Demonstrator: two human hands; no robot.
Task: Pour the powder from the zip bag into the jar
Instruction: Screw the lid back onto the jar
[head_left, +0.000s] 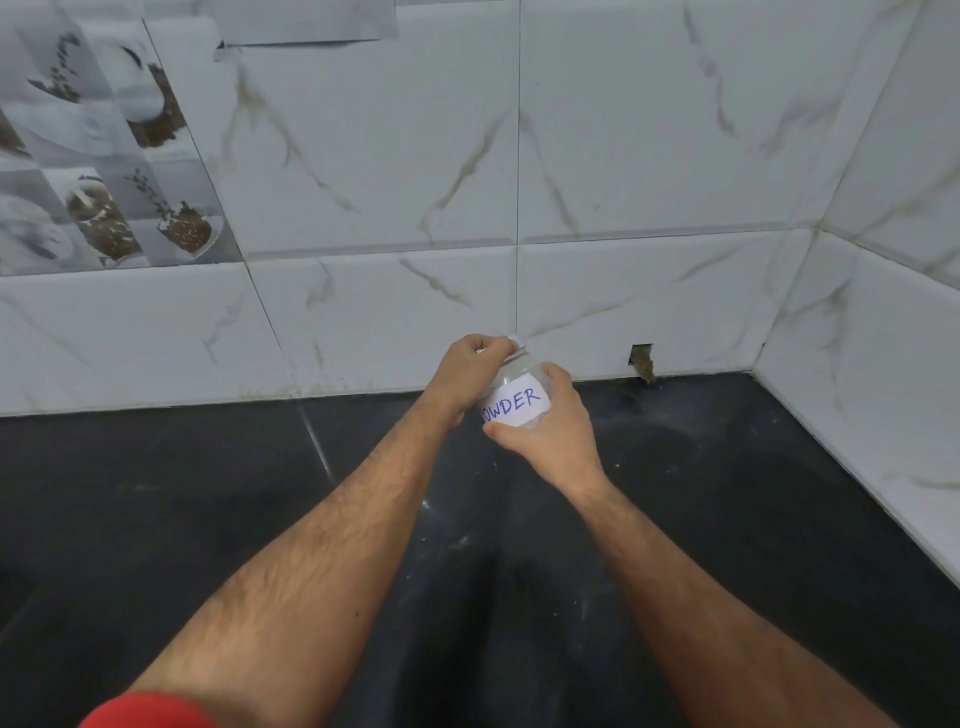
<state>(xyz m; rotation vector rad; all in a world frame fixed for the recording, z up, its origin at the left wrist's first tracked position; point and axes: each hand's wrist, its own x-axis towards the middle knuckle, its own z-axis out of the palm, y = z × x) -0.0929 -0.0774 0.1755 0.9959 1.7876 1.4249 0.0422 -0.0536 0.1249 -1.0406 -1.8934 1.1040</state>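
Just right of frame centre, the right hand (545, 421) wraps the clear jar (511, 400) labelled "POWDER", steadying it above the dark desk (208, 519). The left hand (470, 364) pinches something white at its mouth, probably the zip bag (516, 341), placed there for pouring.

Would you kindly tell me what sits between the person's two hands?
In the head view, the clear jar with its POWDER label sits between the left hand and right hand; both grip it.
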